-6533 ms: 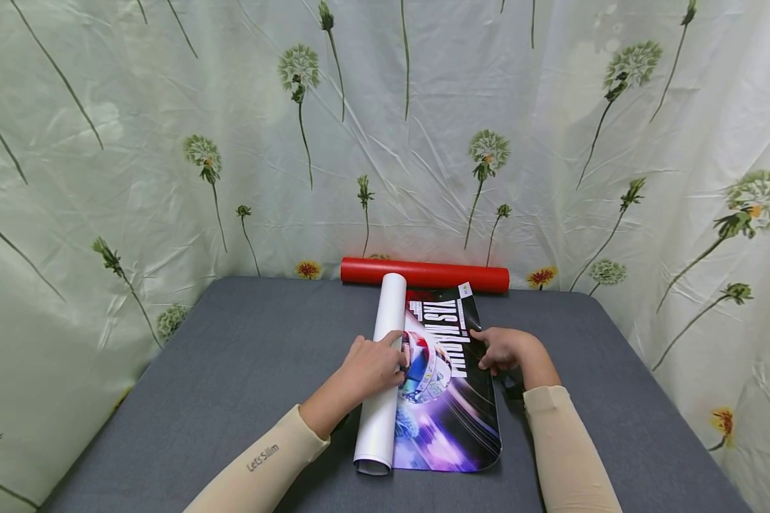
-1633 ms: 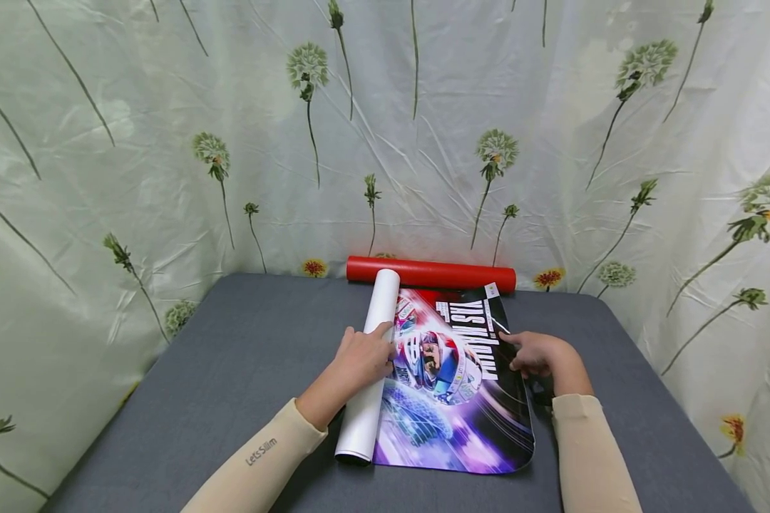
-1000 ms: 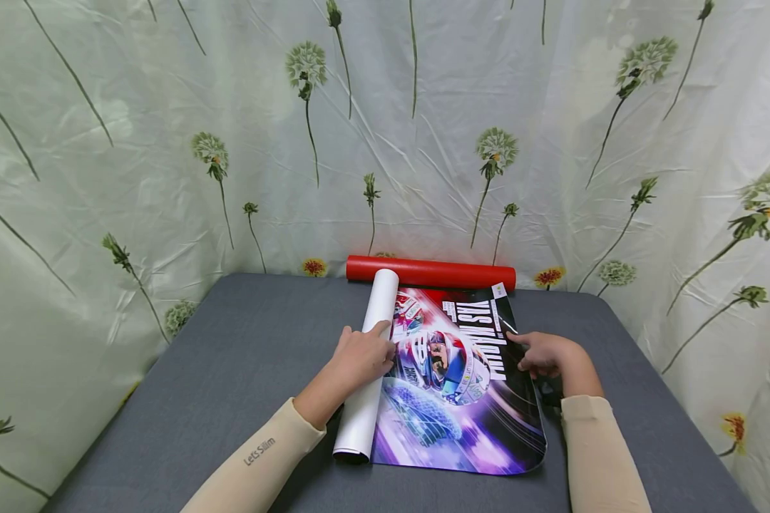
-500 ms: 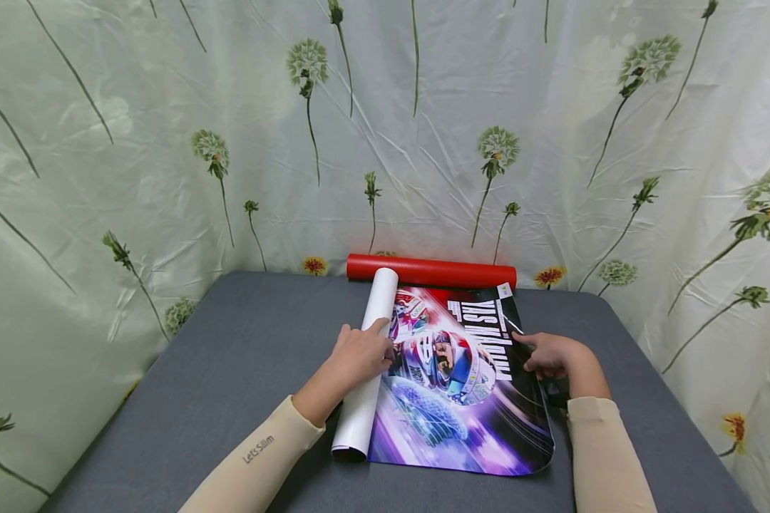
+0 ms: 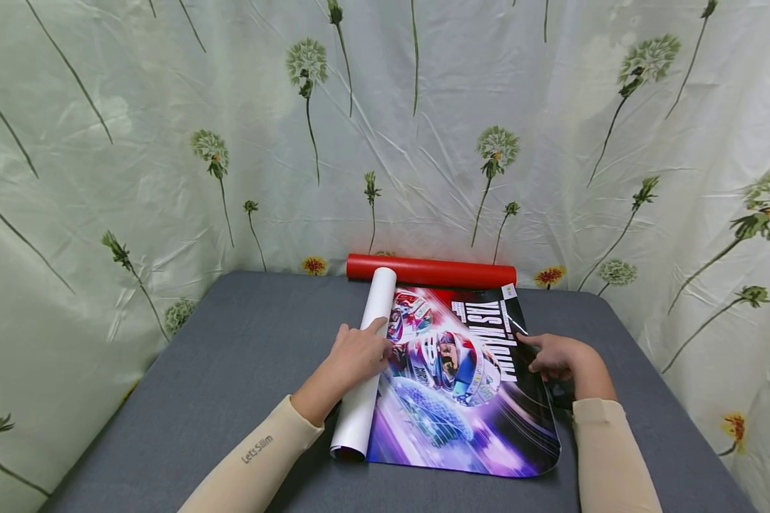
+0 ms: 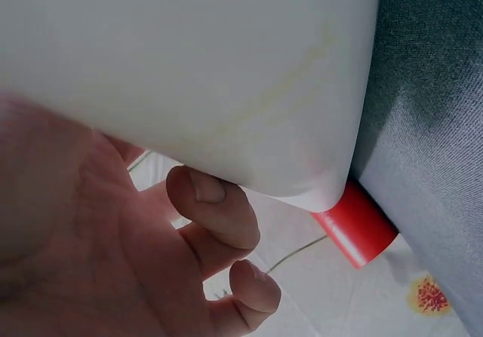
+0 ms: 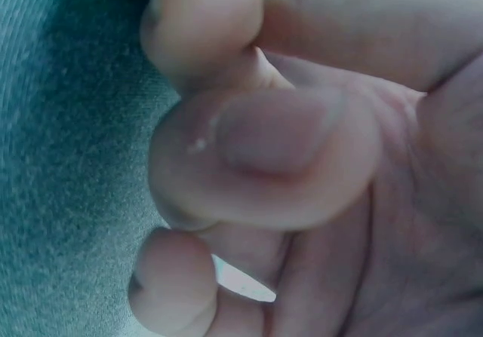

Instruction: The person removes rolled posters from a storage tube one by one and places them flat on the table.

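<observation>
A glossy poster (image 5: 436,399) lies partly unrolled, its printed side up with a helmeted figure and large white lettering. Its left part is still a white roll (image 5: 354,420). My left hand (image 5: 357,354) holds this roll near its middle, with the forefinger lying across the top. In the left wrist view, bent fingers (image 6: 219,205) sit beside the white paper. At the poster's right edge, my right hand (image 5: 561,356) pinches the sheet. Curled fingers (image 7: 264,156) fill the right wrist view, so the pinched edge is hidden there.
A red tube (image 5: 430,271) lies along the back of the grey table (image 5: 263,342), just behind the roll and poster. A pale curtain (image 5: 244,107) with printed dandelions hangs behind and at both sides.
The right hand has moved right with the poster's edge, laying more of the print open. The white roll has shifted slightly left, with the left hand on it. The red tube stays at the back.
</observation>
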